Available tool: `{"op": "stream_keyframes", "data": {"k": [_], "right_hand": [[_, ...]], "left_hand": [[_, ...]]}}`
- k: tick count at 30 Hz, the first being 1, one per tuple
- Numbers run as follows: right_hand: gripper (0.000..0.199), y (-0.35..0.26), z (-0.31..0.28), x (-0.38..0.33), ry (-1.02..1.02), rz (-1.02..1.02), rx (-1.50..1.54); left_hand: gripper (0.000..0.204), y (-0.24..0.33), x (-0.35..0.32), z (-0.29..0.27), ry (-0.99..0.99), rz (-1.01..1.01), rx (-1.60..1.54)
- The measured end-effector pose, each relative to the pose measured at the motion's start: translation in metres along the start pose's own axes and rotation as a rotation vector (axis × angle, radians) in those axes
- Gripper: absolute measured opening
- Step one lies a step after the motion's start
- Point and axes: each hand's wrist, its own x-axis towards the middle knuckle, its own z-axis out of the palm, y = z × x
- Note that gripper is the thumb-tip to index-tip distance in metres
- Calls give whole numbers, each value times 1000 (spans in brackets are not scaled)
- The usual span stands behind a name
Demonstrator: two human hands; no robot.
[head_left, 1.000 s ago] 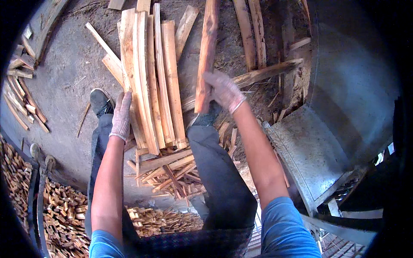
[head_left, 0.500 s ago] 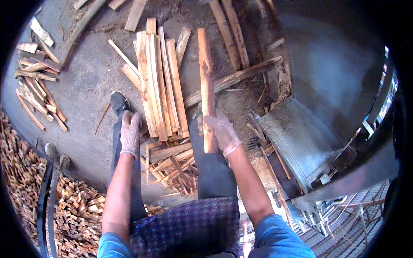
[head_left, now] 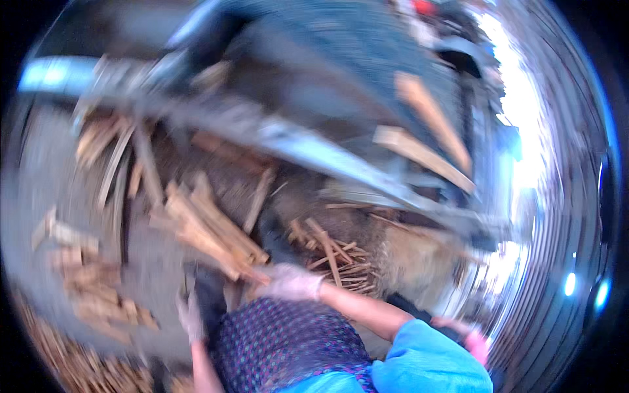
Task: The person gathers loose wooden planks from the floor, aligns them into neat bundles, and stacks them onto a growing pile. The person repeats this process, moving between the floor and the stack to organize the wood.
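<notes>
The view is smeared by motion. My right hand [head_left: 291,283], in a pale work glove, is closed at the near end of a strip of wood [head_left: 252,272] in front of my patterned apron [head_left: 288,334]. That strip runs up and left, over or against a stack of long split wood pieces [head_left: 206,223]; blur hides where it ends. Lower left, my left hand [head_left: 190,318], also gloved, hangs beside my dark trouser leg. Its fingers are too blurred to read, and no wood shows clearly in it.
A long metal edge [head_left: 314,147] crosses beyond the stack, with two wood pieces [head_left: 426,157] above it at right. Thin sticks [head_left: 337,259] lie heaped right of the stack. More split wood [head_left: 98,291] lies at left, above a large pile [head_left: 78,354]. A pink-gloved hand [head_left: 475,347] shows lower right.
My view has swung to the right, bringing the metal edge and bright background in. My right hand has come closer to the apron, its strip now tilting left. My left hand hangs lower in view.
</notes>
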Motion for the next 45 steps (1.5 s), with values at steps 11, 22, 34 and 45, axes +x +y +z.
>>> {"op": "stream_keyframes", "data": {"k": [11, 22, 34, 45], "right_hand": [[60, -2, -15, -296, 732, -576, 126], [53, 113, -241, -631, 2251, 587, -201], [58, 130, -45, -21, 435, 170, -136], [82, 203, -174, 457, 618, 124, -795]], "left_hand": [[63, 94, 27, -22, -137, 211, 456], [62, 89, 61, -12, -243, 461, 419], [67, 20, 6, 93, -284, -48, 195], [60, -134, 146, 150, -127, -253, -35]]}}
